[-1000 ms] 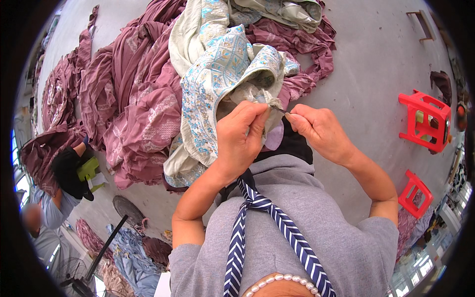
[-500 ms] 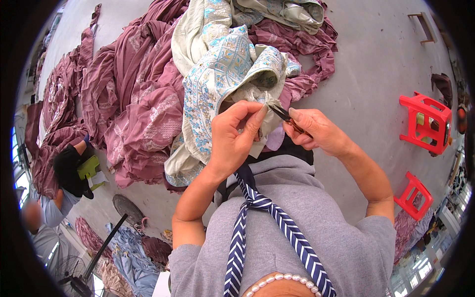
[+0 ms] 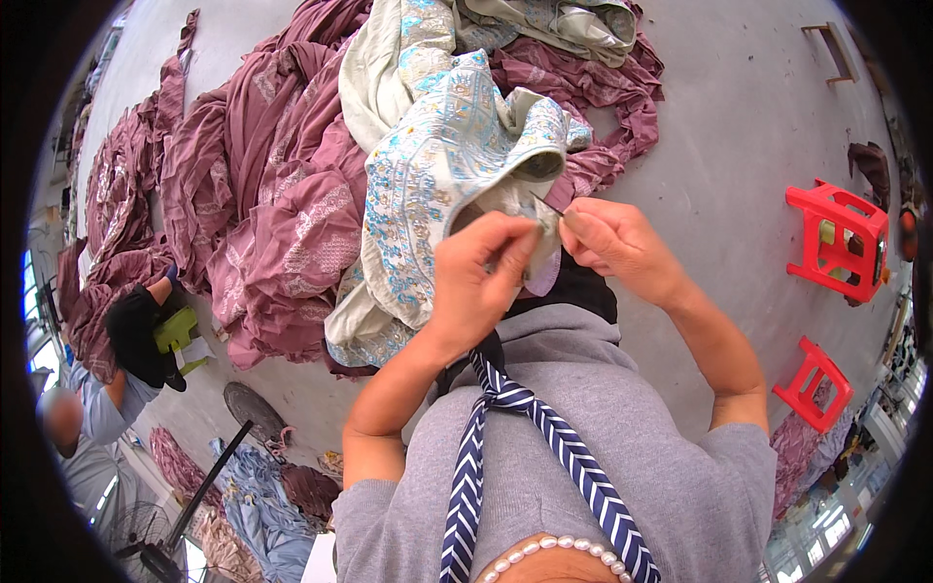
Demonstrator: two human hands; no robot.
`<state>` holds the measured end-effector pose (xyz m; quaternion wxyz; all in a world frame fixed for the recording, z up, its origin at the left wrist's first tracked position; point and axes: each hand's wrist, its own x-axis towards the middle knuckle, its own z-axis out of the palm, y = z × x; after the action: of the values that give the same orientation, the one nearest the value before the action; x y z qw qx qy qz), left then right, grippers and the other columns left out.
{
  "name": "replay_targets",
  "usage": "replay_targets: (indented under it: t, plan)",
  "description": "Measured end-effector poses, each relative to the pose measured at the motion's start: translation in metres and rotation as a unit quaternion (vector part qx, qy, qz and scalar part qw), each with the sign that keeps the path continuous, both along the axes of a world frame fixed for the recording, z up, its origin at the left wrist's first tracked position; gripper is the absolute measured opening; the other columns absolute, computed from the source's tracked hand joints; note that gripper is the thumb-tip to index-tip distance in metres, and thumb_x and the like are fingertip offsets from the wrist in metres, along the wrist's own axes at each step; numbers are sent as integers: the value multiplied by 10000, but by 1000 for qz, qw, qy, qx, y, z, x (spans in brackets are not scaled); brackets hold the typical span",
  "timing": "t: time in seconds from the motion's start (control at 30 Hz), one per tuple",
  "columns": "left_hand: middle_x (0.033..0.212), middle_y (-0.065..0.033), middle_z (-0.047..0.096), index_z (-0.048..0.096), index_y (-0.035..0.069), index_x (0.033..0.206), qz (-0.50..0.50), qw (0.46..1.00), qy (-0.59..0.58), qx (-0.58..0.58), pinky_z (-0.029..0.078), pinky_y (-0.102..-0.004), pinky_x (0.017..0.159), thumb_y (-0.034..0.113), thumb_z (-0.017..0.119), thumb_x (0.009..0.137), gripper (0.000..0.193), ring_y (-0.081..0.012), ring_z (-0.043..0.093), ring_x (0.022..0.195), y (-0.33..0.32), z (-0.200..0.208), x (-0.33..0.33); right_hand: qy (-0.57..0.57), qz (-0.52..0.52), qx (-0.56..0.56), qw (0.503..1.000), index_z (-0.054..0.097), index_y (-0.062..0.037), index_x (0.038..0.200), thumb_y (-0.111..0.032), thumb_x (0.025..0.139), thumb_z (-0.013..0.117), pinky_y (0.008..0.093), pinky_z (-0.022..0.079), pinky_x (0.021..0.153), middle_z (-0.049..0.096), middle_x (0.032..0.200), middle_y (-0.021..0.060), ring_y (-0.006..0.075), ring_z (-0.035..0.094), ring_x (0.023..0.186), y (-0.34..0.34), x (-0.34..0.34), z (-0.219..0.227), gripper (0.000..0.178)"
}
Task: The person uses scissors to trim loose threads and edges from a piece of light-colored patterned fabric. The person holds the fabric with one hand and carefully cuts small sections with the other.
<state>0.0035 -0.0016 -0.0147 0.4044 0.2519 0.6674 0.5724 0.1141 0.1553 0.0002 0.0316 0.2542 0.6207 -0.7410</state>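
A pale green cloth with a blue and gold floral pattern [image 3: 413, 185] spreads before me, a loose fold of it reaching down to my hands. My left hand [image 3: 483, 272] is closed, thumb and forefinger pinching the cloth's pale edge. My right hand [image 3: 622, 251] is closed beside it, its fingertips almost at the same edge. From its fingers a thin dark blade of a pair of thread snips [image 3: 550, 205] points up and left; the rest of the snips is hidden behind the fingers.
Mauve patterned cloth [image 3: 282, 204] lies heaped to the left and behind. Red plastic stools [image 3: 844, 238] stand on the grey floor at right. At far left another person [image 3: 107, 398] sits near a green stool [image 3: 175, 332]. Blue cloth [image 3: 262, 510] lies at lower left, near a fan [image 3: 146, 539].
The snips have turned in my right hand, so only a thin blade shows now. Its fingertips have come to the cloth's edge. My left hand has shifted slightly right and toward me.
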Motion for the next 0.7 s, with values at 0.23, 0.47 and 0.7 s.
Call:
replay_targets:
  t: [0.23,0.47,0.7]
  plan:
    - [732,-87,585,618,-13,900,-4,990,139,20,433,-269,543,29,617,852,64,-157,554,603,3,7,-9,-6,2,189,982,584,9,863,-169,817,683,218,294,458,435,573,-35,28,360,517,5,-8,7,208]
    - [710,-115,567,610,-14,869,-11,970,238,45,416,-284,522,-3,619,824,48,-210,542,571,8,2,-7,84,38,351,932,565,-2,853,-107,806,668,225,326,460,484,602,-6,46,382,523,-1,-13,1,154]
    - [708,-45,594,625,-23,919,-17,997,-38,-62,427,-244,545,100,599,894,128,-79,510,609,6,-2,-10,50,-72,47,995,554,-12,843,-127,874,614,184,312,496,463,683,-70,-1,368,595,-10,-8,-24,134]
